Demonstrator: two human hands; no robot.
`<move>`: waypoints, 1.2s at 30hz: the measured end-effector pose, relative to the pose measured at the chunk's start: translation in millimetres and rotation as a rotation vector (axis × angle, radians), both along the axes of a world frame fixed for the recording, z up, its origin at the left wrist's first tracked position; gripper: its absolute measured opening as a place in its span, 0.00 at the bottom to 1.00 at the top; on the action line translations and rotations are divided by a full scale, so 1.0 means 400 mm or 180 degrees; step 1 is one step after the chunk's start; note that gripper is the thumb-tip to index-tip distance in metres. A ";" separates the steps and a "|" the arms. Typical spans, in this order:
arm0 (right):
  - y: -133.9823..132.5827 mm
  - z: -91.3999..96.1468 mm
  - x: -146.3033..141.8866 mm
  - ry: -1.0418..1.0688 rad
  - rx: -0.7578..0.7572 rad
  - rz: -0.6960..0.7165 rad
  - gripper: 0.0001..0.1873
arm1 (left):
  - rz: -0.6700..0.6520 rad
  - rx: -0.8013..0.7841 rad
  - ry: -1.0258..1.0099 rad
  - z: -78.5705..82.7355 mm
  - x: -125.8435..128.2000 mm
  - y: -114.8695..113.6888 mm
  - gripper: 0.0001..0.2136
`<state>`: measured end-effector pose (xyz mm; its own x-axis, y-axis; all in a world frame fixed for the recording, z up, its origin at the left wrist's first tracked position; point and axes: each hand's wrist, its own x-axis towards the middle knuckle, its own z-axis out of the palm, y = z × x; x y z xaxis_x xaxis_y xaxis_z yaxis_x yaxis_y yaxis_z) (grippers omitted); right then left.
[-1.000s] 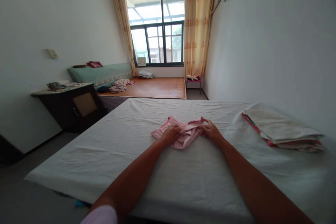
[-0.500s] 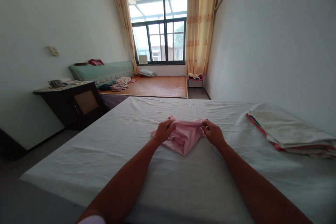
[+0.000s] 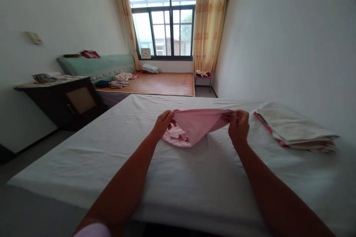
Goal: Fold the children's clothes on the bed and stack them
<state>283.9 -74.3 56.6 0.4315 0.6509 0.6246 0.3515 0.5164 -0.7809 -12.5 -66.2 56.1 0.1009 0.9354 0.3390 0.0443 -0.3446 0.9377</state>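
Observation:
A pink cloth garment (image 3: 198, 122) is stretched between my two hands above the white sheet (image 3: 111, 155); its exact kind is not clear. My left hand (image 3: 164, 121) pinches its left upper corner, fingers closed on the fabric. At the opposite corner my right hand (image 3: 239, 124) grips it in a closed hold. The upper edge runs taut from hand to hand, while the lower part droops in a fold, with a bunched section at the left close to the sheet.
To the right lies a folded stack of off-white cloth (image 3: 297, 127) with red edges. Beyond the sheet stands a bed with a brown mat (image 3: 167, 83) and crumpled clothes (image 3: 121, 81). A dark cabinet (image 3: 58, 100) is on the left, a small stool (image 3: 203, 76) by the curtain.
My hands have lifted and spread apart, the right one moving rightward. The pink garment went from crumpled on the sheet to raised and pulled taut. The view has tilted slightly down.

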 end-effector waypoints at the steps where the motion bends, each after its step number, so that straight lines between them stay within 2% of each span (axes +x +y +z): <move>1: 0.007 -0.003 0.001 0.0026 0.0049 0.0064 0.19 | -0.0135 -0.0038 -0.0330 0.011 0.006 -0.012 0.16; 3: 0.028 -0.016 0.013 0.0221 0.0062 0.0193 0.20 | -0.0666 -0.0156 -0.0553 0.028 0.019 -0.041 0.18; 5: 0.055 -0.035 0.045 0.0547 -0.0090 0.0156 0.21 | -0.1440 -0.0325 -0.0217 0.037 0.029 -0.067 0.21; 6: 0.069 -0.045 0.068 0.0653 -0.0290 0.0077 0.22 | -0.1706 -0.0368 0.0043 0.038 0.030 -0.073 0.22; 7: 0.081 -0.055 0.095 0.0701 -0.0556 0.0001 0.22 | -0.1780 -0.0363 0.0293 0.036 0.029 -0.073 0.23; 8: 0.090 -0.063 0.124 0.0718 -0.0856 -0.0021 0.23 | -0.1634 -0.0308 0.0514 0.032 0.024 -0.066 0.24; 9: 0.097 -0.070 0.150 0.0720 -0.1178 0.0058 0.23 | -0.1308 -0.0206 0.0712 0.024 0.017 -0.054 0.23; 11: 0.100 -0.079 0.191 0.0667 -0.1759 0.0416 0.26 | -0.0539 0.0031 0.1194 -0.002 -0.003 -0.021 0.21; 13: 0.093 -0.084 0.207 0.0393 -0.2114 0.0719 0.31 | -0.0170 0.0266 0.1875 -0.036 -0.020 0.011 0.19; 16: 0.078 -0.095 0.191 -0.0436 -0.2053 0.0967 0.39 | -0.0277 0.0650 0.2775 -0.083 -0.028 0.035 0.20; 19: 0.074 -0.110 0.163 -0.0909 -0.1787 0.1236 0.31 | -0.0341 0.0949 0.3118 -0.108 -0.015 0.040 0.10; 22: 0.080 -0.115 0.152 -0.0921 -0.1818 0.1383 0.24 | -0.0084 0.1002 0.3195 -0.113 0.002 0.044 0.05; 24: 0.084 -0.109 0.156 -0.0777 -0.1814 0.1375 0.23 | 0.0173 0.0878 0.3036 -0.106 0.002 0.045 0.03; 26: 0.085 -0.098 0.164 -0.0590 -0.1745 0.1238 0.23 | 0.0446 0.0599 0.2536 -0.093 -0.008 0.046 0.02; 29: 0.083 -0.082 0.175 -0.0340 -0.1637 0.0974 0.22 | 0.0741 -0.0043 0.1213 -0.061 -0.035 0.050 0.05; 32: 0.084 -0.079 0.179 -0.0233 -0.1565 0.0910 0.21 | 0.0746 -0.0643 -0.0071 -0.013 -0.047 0.075 0.08; 34: 0.090 -0.086 0.179 -0.0233 -0.1476 0.0884 0.21 | 0.0682 -0.0722 -0.0682 0.026 -0.039 0.108 0.08; 36: 0.097 -0.096 0.181 -0.0212 -0.1342 0.0767 0.21 | 0.0616 -0.0480 -0.1067 0.065 -0.024 0.147 0.08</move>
<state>356.2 -35.4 18.1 0.2055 0.9295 0.3063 0.3172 0.2328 -0.9193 -22.0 -7.3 82.1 -0.1745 0.9679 0.1809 -0.2216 -0.2176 0.9506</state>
